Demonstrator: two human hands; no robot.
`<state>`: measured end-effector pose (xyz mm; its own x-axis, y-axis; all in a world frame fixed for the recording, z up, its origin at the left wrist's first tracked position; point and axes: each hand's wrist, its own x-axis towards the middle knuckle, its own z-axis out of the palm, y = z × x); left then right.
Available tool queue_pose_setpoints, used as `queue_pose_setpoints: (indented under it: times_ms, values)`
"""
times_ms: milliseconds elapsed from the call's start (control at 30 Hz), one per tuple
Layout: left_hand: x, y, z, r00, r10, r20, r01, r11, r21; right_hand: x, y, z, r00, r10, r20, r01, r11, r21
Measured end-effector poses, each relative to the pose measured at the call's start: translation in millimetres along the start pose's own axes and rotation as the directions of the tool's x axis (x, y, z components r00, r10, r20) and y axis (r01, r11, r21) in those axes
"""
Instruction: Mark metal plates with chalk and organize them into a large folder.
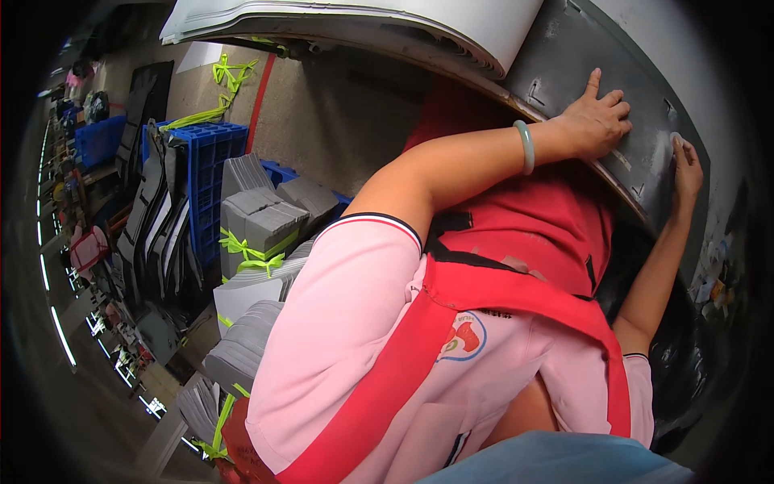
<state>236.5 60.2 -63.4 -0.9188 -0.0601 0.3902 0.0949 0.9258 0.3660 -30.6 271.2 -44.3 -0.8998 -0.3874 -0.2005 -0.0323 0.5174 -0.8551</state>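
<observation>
My left hand (597, 123), with a pale green bangle on its wrist, lies on a dark grey board (576, 60) at the upper right. Its index finger points away from me, and the other fingers are bent but apart. No object shows under it. Small slots and pale scuffs mark the board. At the board's right side my right hand (687, 171) has its thumb and fingertips pressed together. Whatever they pinch, if anything, is too small to name.
Left of the board lies a thick stack of large white sheets (363, 20). Bundles of grey cut pieces (262, 216), tied with yellow-green strap, stand on my left beside a blue plastic crate (216, 173) and dark panels (157, 214). Black plastic (673, 355) hangs near my right arm.
</observation>
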Motion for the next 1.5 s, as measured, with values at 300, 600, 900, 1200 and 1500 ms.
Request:
queue_pose_setpoints:
  times_ms: [300, 600, 900, 1200, 1500]
  values:
    - [-8, -11, 1, 0.984, 0.016, -0.178, -0.024, 0.999, -0.046, -24, -11, 5, 1.000, -0.013, 0.005, 0.011, 0.952, 0.307]
    - [-14, 23, -49, 0.924, 0.114, -0.366, -0.198, 0.959, -0.202, -48, -18, 31, 0.971, -0.150, 0.185, 0.047, 0.882, 0.469]
    - [-38, -6, -76, 0.985, 0.105, 0.140, -0.077, 0.978, -0.193, -13, -14, 24, 0.736, -0.409, 0.539, -0.664, -0.280, 0.694]
    - [-31, -18, -85, 0.963, 0.100, 0.251, -0.029, 0.962, -0.271, -26, -8, 31, 0.987, -0.055, 0.151, -0.111, 0.449, 0.887]
    - [-23, -15, -86, 0.943, 0.088, 0.321, 0.010, 0.956, -0.293, -17, 6, 28, 0.733, -0.396, 0.553, -0.670, -0.280, 0.687]
